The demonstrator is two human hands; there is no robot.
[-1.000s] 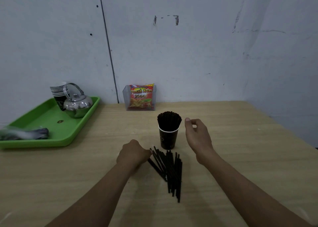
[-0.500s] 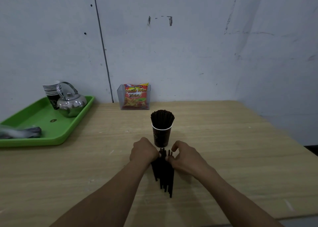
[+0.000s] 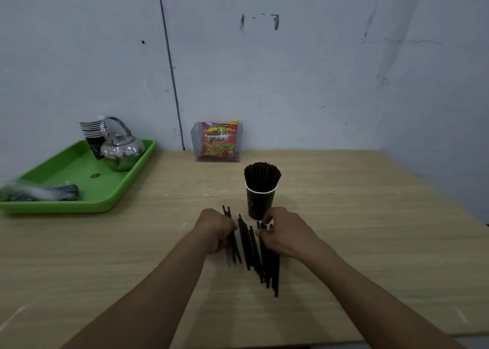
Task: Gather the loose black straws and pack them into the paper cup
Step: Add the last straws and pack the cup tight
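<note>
The loose black straws (image 3: 250,245) are seen lying flat on the table (image 3: 370,229), just in front of the paper cup (image 3: 260,204), and they are no longer pressed into the single tight bundle of half a second ago: three uneven groups are now made out, with bare wood showing between them. A few straws at the left are gripped by the left hand (image 3: 215,229), whose fingers are curled round them, and their far ends are seen sticking out beyond the knuckles. The right-hand group is covered by the right hand (image 3: 287,233), fingers bent down over the upper ends and the thumb lifted near the cup's foot; the middle group is touched by neither hand. The hands are thus found further apart than before. This is judged a regrouping and not progress: nothing is lifted yet, and the bundle must be drawn together again. The cup is stood upright and already crowded with packed straws (image 3: 262,174), so little room is expected. Well apart to the left, a kettle (image 3: 121,150) is kept on a green tray (image 3: 79,163).
</note>
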